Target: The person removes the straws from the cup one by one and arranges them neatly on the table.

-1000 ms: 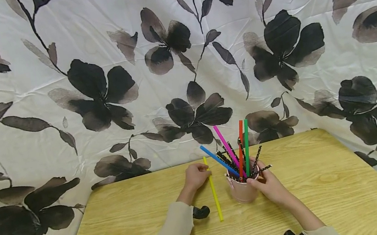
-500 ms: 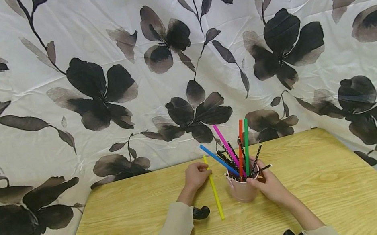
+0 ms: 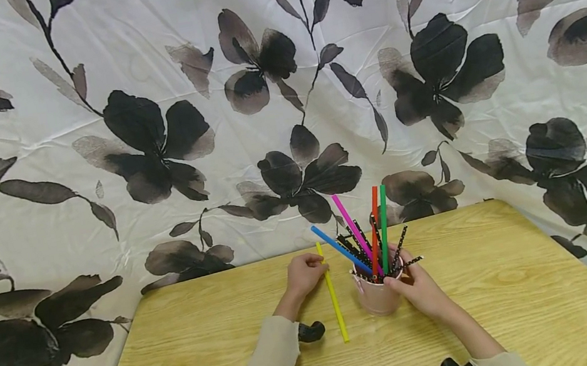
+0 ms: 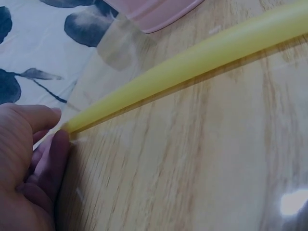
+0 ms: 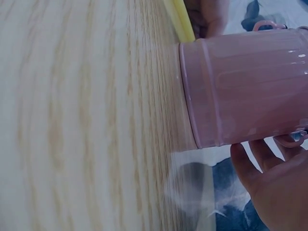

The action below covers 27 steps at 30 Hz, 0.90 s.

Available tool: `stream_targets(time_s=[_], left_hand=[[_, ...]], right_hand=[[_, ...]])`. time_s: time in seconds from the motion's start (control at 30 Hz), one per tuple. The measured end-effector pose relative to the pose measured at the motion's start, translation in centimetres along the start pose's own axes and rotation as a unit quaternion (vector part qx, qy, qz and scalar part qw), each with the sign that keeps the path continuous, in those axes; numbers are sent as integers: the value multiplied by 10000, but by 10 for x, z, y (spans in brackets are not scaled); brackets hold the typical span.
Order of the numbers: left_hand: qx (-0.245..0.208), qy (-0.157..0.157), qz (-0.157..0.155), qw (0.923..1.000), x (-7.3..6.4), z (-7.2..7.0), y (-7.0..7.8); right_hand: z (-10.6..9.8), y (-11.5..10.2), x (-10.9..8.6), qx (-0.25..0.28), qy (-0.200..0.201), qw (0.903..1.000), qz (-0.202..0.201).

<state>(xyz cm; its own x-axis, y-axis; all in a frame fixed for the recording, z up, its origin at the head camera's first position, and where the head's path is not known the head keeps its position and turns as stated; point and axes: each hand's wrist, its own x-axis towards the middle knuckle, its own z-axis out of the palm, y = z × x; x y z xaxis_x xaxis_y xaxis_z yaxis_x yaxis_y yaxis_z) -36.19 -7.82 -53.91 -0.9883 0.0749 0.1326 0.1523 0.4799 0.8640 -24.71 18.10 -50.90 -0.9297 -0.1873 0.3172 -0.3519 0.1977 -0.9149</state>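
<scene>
A yellow straw [image 3: 336,306] lies lengthwise on the table, left of the bucket. My left hand [image 3: 305,275] pinches it near its far end; in the left wrist view the thumb and fingers meet at the end of the straw [image 4: 192,61]. My right hand [image 3: 422,291] holds the small pink bucket [image 3: 377,298] by its right side, thumb at the rim. The bucket stands upright, filled with black dotted straws [image 3: 397,246] plus a blue straw [image 3: 337,247], a magenta straw [image 3: 350,222], a red straw [image 3: 375,234] and a green straw [image 3: 384,226].
The wood-grain table [image 3: 502,284] ends at the back against a white floral cloth [image 3: 171,49]. Black wrist devices [image 3: 311,332] show beside both forearms. Light glares off the table's near middle.
The yellow straw's near end has shifted very slightly to the right and away. Both hands and the bucket have stayed nearly where they were.
</scene>
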Motion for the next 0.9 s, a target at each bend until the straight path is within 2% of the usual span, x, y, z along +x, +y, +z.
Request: stream_targets(time_s=[0.2, 0.37, 0.53, 0.63, 0.9], left_hand=[[-943, 6, -301, 9951, -1, -1, 0], [-1269, 213, -447, 9907, -6, -3, 6], [-1625, 198, -245, 9862, -14, -7, 14], [-1844, 174, -24, 9827, -20, -10, 22], [-2097, 328, 439, 9762, -41, -21, 55]], right_hand=[[0, 1, 1, 32, 14, 10000, -78], [0, 3, 1, 61, 3, 9999, -103], [-1, 3, 1, 92, -16, 9999, -108], [-1, 3, 1, 111, -22, 9999, -118], [-1, 4, 2, 98, -44, 9999, -128]])
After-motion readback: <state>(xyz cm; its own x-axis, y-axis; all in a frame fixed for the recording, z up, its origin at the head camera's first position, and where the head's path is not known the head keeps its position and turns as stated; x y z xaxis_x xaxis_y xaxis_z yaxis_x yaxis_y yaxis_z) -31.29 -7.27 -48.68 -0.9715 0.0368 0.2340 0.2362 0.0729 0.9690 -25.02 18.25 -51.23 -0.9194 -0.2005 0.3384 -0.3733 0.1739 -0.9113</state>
